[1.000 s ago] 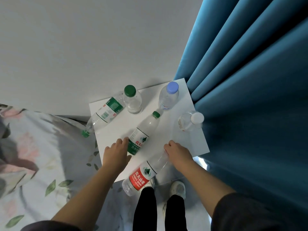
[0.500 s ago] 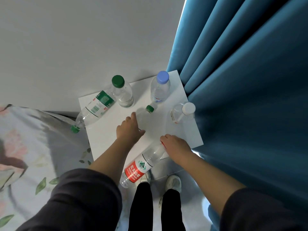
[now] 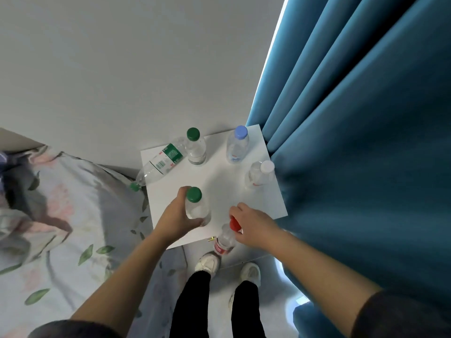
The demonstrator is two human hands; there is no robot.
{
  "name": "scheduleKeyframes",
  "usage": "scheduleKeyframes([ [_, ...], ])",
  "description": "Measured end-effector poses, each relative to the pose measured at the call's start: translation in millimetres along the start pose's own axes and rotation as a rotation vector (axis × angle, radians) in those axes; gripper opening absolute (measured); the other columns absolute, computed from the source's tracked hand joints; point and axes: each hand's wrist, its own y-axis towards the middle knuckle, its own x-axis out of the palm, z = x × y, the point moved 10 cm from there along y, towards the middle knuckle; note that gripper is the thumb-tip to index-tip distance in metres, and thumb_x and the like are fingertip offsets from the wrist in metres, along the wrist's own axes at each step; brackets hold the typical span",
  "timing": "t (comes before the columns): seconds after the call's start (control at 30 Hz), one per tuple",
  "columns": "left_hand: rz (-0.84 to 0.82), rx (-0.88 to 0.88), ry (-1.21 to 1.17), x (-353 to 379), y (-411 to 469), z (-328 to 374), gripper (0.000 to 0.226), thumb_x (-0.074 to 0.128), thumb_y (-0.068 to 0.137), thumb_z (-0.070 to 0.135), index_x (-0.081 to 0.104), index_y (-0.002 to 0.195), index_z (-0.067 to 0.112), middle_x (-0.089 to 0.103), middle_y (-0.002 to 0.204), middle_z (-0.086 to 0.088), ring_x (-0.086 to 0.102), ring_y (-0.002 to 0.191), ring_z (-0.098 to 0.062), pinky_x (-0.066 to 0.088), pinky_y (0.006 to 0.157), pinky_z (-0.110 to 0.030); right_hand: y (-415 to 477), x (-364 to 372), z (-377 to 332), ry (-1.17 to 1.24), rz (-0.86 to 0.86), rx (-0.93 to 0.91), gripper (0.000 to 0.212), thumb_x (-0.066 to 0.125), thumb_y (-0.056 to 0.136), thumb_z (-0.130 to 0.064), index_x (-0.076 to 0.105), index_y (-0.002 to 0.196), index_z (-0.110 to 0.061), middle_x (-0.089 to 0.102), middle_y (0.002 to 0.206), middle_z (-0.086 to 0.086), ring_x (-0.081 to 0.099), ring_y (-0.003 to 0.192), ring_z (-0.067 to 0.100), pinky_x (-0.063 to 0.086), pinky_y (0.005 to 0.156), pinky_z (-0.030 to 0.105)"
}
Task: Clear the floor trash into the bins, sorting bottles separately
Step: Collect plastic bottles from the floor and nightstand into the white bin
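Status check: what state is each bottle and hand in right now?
Left hand: grips near green-capped bottle.
Near green-capped bottle: upright, capped.
Right hand: grips red-capped bottle.
Red-capped bottle: capped, held near its cap.
Green-label bottle: lying on its side, capped.
Far green-capped bottle: upright, capped.
Blue-capped bottle: upright, capped.
White-capped bottle: upright, capped.

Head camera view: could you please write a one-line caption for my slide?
Left hand grips a green-capped bottle, right hand a red-capped bottle, at a white table.

Bottles (image 3: 238, 148) on table (image 3: 227, 186); likely bed (image 3: 61, 215) left, curtain (image 3: 353, 142) right
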Motion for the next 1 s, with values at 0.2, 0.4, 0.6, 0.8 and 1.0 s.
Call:
scheduleKeyframes([
  [0.2, 0.039, 0.076, -0.102, -33, -50, 38, 0.072, 0.083, 0.067, 0.020, 0.035, 0.122, 0.022, 0.054, 0.106, 0.005, 0.055, 0.093, -0.021, 0.043, 0.077, -0.028, -56, -53, -30, 0.044, 0.139, 0.116, 0.034, 0.061, 0.084, -0.030, 0.044, 0.110, -0.020, 0.047, 0.109, 0.001, 0.057, 0.085, 0.027, 0.048, 0.069, 0.035],
  [0.4, -0.031, 0.274, -0.085, -63, -95, 107, 0.074, 0.084, 0.066, 0.031, 0.033, 0.119, 0.032, 0.052, 0.112, 0.012, 0.053, 0.101, -0.014, 0.047, 0.087, -0.029, -140, -103, -53, 0.193, 0.409, 0.283, 0.030, 0.063, 0.081, -0.033, 0.047, 0.106, -0.025, 0.051, 0.108, -0.004, 0.057, 0.089, 0.024, 0.049, 0.076, 0.035],
  [0.6, -0.119, 0.490, -0.050, -76, -155, 185, 0.068, 0.082, 0.071, 0.024, 0.040, 0.124, 0.025, 0.048, 0.119, 0.012, 0.048, 0.106, -0.009, 0.041, 0.092, -0.025, -241, -127, -64, 0.312, 0.709, 0.413, 0.026, 0.066, 0.077, -0.036, 0.049, 0.096, -0.031, 0.049, 0.097, -0.011, 0.054, 0.081, 0.016, 0.049, 0.071, 0.033],
  [0.8, -0.206, 0.710, 0.017, -39, -205, 237, 0.058, 0.082, 0.069, 0.029, 0.040, 0.104, 0.048, 0.048, 0.104, 0.032, 0.050, 0.096, 0.013, 0.035, 0.076, -0.003, -338, -121, -64, 0.371, 0.878, 0.486, 0.022, 0.067, 0.077, -0.032, 0.053, 0.093, -0.029, 0.048, 0.091, -0.013, 0.052, 0.080, 0.012, 0.048, 0.073, 0.031],
  [1.0, -0.334, 0.863, 0.090, 38, -277, 279, 0.064, 0.086, 0.064, 0.024, 0.046, 0.112, 0.036, 0.056, 0.103, 0.022, 0.054, 0.093, 0.007, 0.039, 0.075, -0.006, -472, -63, -59, 0.338, 0.962, 0.704, 0.022, 0.063, 0.080, -0.035, 0.053, 0.098, -0.029, 0.049, 0.098, -0.012, 0.053, 0.083, 0.013, 0.049, 0.075, 0.034],
])
